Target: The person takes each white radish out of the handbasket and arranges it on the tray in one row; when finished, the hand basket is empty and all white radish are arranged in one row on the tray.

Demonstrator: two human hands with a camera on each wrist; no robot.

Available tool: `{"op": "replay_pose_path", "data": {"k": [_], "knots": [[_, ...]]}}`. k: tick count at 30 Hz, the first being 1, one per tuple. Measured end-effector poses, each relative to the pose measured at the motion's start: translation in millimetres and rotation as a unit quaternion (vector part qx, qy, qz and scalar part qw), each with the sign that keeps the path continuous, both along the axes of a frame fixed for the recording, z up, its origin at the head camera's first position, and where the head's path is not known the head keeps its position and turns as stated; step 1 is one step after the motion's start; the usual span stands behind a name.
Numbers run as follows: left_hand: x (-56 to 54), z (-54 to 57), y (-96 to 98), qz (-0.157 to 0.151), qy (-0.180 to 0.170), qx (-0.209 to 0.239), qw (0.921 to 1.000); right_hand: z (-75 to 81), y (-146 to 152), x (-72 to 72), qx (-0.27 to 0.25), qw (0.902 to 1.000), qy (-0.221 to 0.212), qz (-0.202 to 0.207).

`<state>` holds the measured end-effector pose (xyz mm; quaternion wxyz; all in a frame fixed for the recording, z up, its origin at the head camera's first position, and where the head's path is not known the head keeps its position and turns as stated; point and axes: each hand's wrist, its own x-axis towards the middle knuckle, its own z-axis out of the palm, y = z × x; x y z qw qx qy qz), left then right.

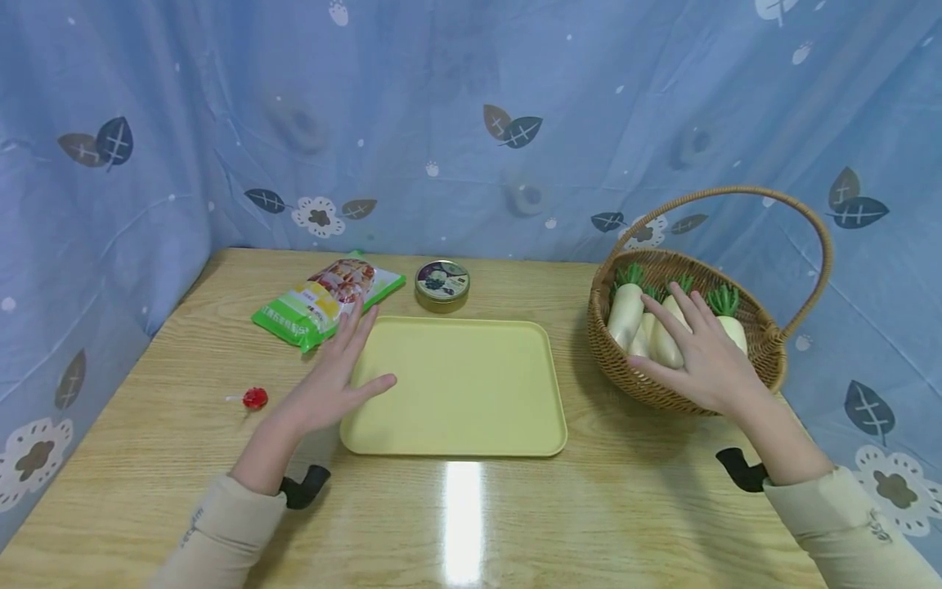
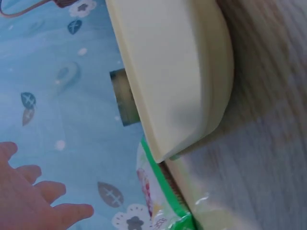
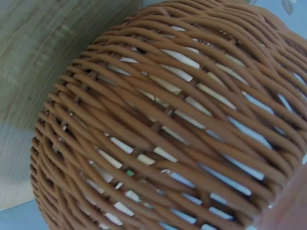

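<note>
In the head view my left hand [image 1: 331,391], fingers spread, hovers by the left edge of a pale yellow tray [image 1: 456,384]. The left wrist view shows that hand [image 2: 33,201] with nothing in it, the tray [image 2: 168,72] to its right. My right hand [image 1: 702,360] stretches its fingers over the front of a wicker basket [image 1: 648,391]. Several white radishes [image 1: 625,315] with green tops lie inside, partly covered by the hand. Woven basket wall [image 3: 158,120] fills most of the right wrist view, a bit of the hand [image 3: 288,206] at its lower right.
A green and white food bag [image 1: 338,294] lies behind the left hand. Beside it, behind the tray, stands a round tin [image 1: 441,286]. A red lollipop [image 1: 254,398] lies at the left. Blue patterned curtain [image 1: 412,123] encloses the wooden table [image 1: 383,515]; the basket's tall handle [image 1: 817,237] arches up.
</note>
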<state>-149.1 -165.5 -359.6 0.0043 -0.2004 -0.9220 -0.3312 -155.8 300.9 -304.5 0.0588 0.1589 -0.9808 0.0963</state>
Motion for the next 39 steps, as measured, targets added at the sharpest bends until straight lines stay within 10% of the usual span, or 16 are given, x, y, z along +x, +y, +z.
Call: {"op": "replay_pose_path", "data": {"k": [39], "knots": [[-2.9, -29.9, -6.6, -0.016, -0.016, 0.13, 0.9912, -6.6, 39, -3.7, -0.011, 0.9976, -0.04, -0.056]]}}
